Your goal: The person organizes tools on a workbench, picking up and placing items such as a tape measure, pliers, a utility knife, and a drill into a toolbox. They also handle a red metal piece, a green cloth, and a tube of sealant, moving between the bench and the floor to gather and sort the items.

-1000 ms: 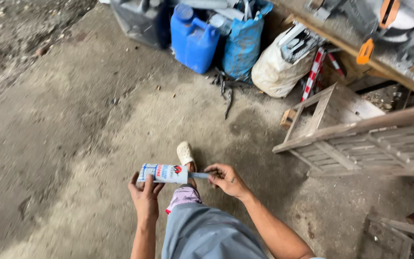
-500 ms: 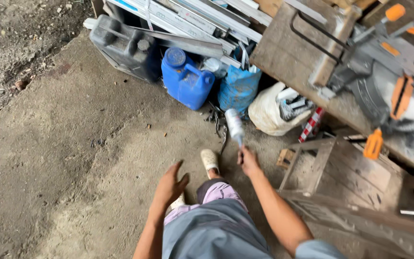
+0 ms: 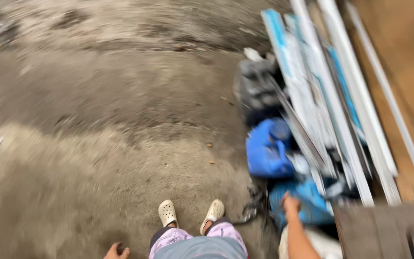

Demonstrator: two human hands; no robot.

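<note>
Right hand (image 3: 291, 204): being reached forward and down into the blue woven plastic bag (image 3: 312, 204) directly ahead; fingers blurred, state cannot be told.
Left hand (image 3: 116, 251): being hung low by the thigh, well apart from the bag; fingers loosely curled, nothing being held.
Nearer hand: right.
Beyond the bag: blue plastic jerrycan (image 3: 267, 153) on the concrete floor (image 3: 97, 144).

Blue canister (image 3: 266, 154), cream perforated clogs (image 3: 167, 213), grey concrete floor (image 3: 97, 144).

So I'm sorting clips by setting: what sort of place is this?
Probably a workshop or storage yard: bare concrete floor, long white profiles stacked along the edge, a blue jerrycan beside them.
</note>
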